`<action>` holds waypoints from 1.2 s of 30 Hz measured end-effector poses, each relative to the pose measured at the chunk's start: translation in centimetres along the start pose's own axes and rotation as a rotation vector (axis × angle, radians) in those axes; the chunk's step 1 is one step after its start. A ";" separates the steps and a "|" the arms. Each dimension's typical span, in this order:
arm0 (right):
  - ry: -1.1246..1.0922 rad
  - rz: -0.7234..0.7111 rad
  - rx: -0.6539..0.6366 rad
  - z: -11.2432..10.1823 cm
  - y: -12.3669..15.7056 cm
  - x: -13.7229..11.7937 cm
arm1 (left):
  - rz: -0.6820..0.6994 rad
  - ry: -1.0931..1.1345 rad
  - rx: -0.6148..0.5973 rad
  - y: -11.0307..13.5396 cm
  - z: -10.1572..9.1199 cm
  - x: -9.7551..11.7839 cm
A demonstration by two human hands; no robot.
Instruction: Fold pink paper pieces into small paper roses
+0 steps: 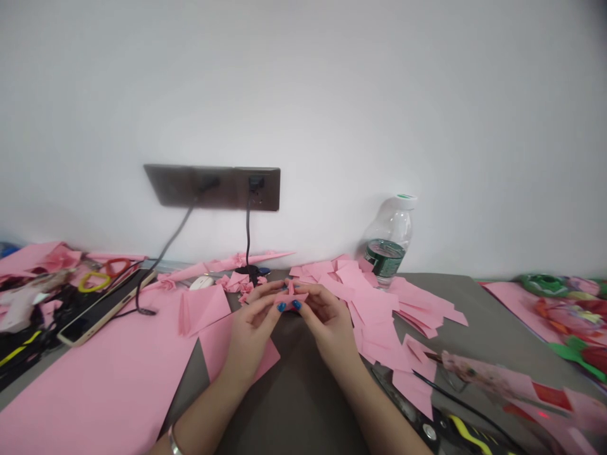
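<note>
My left hand [251, 325] and my right hand [326, 319] meet over the middle of the grey table [294, 392]. Both pinch a small folded pink paper piece [290, 293] between thumbs and fingertips. The thumbnails are painted blue. A bracelet shows on my left wrist [174, 442]. A large pink sheet [109, 373] lies to the left, partly under my left forearm. A heap of small pink paper squares [374, 309] spreads out to the right of my right hand.
A plastic water bottle [389, 243] stands by the wall at the right. Cables hang from a dark wall socket panel [213, 187]. A phone [102, 306] and coloured rings [95, 281] lie at the left. Tools [450, 426] and coloured paper [564, 316] fill the right side.
</note>
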State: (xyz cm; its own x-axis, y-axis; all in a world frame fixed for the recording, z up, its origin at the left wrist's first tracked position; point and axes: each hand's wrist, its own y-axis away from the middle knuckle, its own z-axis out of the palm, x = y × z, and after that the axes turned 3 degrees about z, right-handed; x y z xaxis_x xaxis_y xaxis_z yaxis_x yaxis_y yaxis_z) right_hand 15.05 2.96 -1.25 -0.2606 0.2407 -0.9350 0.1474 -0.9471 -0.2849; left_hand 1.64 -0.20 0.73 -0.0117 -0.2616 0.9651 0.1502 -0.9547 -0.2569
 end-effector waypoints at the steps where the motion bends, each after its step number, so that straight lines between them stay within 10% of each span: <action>1: -0.008 0.001 -0.005 0.0 0.0 0.0 | 0.008 -0.006 0.006 0.0 0.0 0.1; 19: 0.132 -0.048 0.091 -0.3 -0.1 0.0 | 0.035 0.115 0.177 -0.4 0.0 -1.0; 36: 0.295 -0.085 0.105 -0.4 -0.1 0.4 | -0.201 0.065 0.060 0.0 0.2 -0.3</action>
State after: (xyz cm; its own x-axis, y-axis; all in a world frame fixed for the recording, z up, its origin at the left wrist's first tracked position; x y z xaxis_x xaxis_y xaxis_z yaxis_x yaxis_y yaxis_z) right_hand 15.34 3.22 -1.67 0.0222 0.3565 -0.9340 0.0333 -0.9340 -0.3557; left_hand 1.81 -0.08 0.48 -0.1104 -0.0767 0.9909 0.1970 -0.9789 -0.0538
